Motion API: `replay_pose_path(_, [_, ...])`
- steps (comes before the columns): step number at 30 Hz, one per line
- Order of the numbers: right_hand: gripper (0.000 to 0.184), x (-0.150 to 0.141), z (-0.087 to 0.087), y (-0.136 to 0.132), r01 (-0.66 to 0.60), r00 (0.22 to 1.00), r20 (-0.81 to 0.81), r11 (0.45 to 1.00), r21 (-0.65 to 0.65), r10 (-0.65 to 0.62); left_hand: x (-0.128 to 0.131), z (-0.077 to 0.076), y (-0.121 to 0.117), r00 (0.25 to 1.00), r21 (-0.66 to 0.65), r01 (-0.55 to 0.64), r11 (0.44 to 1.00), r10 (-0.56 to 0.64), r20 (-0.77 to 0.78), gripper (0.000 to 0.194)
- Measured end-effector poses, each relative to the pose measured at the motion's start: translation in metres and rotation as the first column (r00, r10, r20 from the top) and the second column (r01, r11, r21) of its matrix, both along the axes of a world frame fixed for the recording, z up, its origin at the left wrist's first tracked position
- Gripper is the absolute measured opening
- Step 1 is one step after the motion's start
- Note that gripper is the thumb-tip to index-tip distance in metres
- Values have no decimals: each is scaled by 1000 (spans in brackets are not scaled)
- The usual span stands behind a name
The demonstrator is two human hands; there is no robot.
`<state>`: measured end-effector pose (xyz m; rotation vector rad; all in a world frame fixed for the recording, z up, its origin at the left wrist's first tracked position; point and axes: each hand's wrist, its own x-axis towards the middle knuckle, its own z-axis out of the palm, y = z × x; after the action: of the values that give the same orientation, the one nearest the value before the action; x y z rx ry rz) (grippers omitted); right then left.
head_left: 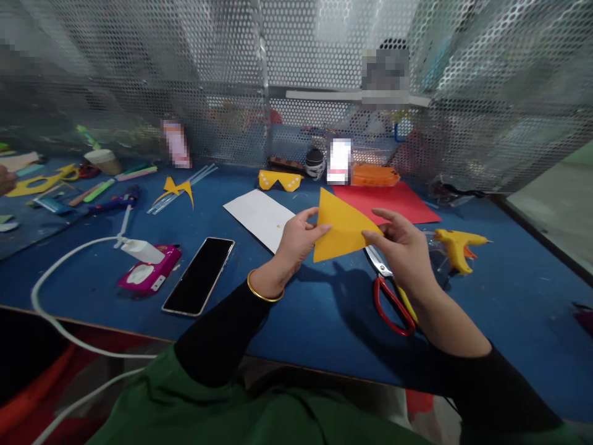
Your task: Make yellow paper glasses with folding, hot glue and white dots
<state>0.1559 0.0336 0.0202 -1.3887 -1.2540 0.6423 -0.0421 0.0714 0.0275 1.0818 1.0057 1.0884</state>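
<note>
A triangular yellow sheet of paper (343, 225) is held up above the blue table between both hands. My left hand (299, 238) pinches its left side, with the thumb lying on the near face. At the right corner, my right hand (403, 244) grips the paper between thumb and fingers. Scissors (393, 306) with red handles lie under my right hand, their blades partly hidden. Behind my left hand rests a white sheet (259, 216), and a red sheet (403, 204) lies beyond the yellow paper.
A yellow glue gun (458, 247) lies on the right. Left of my hands are a black-screened phone (199, 275) and a purple power strip (151, 269) with a white cable. A yellow mask (279, 180) and cut yellow shape (176, 188) lie farther back, before a perforated metal screen (208, 80).
</note>
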Motion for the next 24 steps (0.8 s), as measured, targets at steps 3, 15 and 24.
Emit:
replay_pose_path(3, [59,4,-3,0,-16,987,-160,1000,-2,15,1,-3,0,987,134,-106,985,120,-106,66])
replay_pose_path(15, [28,6,-6,-6,-54,845,509,922,384,-163,3,0,-2,995,147,-102,984,98,35,56])
replay_pose_path(24, [24,6,-1,-13,-71,557,749,879,472,-358,4,6,-11,994,-143,-80,986,89,58,32])
